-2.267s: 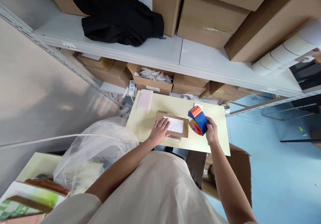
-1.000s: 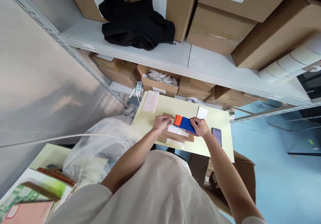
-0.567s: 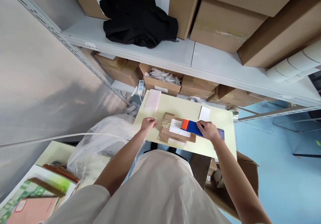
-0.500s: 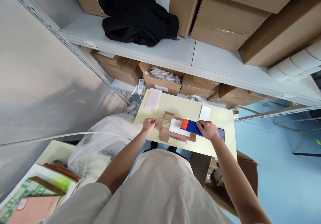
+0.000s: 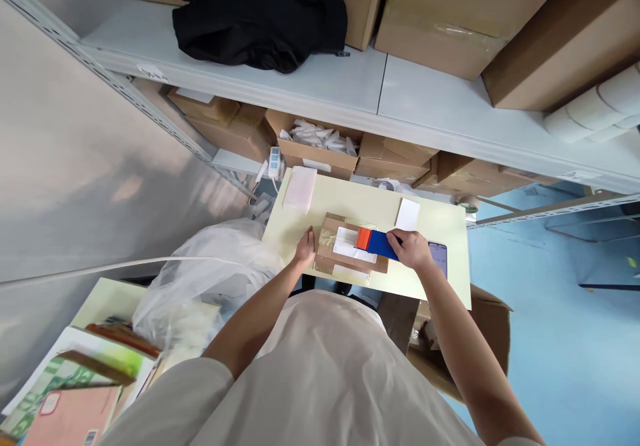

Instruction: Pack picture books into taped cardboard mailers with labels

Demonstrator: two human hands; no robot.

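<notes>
A flat brown cardboard parcel (image 5: 331, 254) with a white label lies on the small pale yellow table (image 5: 350, 203). My right hand (image 5: 413, 249) grips a blue and orange tape dispenser (image 5: 374, 242) that rests on top of the parcel. A strip of clear tape (image 5: 327, 238) runs from the dispenser to the parcel's left end. There my left hand (image 5: 305, 250) presses flat against the parcel's left edge, fingers on the tape end.
On the table lie a pink-white pad (image 5: 300, 189), a white card (image 5: 407, 214) and a dark phone (image 5: 438, 257). Shelves behind hold cardboard boxes (image 5: 440, 19) and a black garment (image 5: 260, 6). A clear plastic bag (image 5: 200, 286) sits left; an open carton (image 5: 487, 326) right.
My right hand brought the dispenser onto the parcel. My left hand pulled the tape end out to the left, then came back and pressed it down at the parcel's left edge.
</notes>
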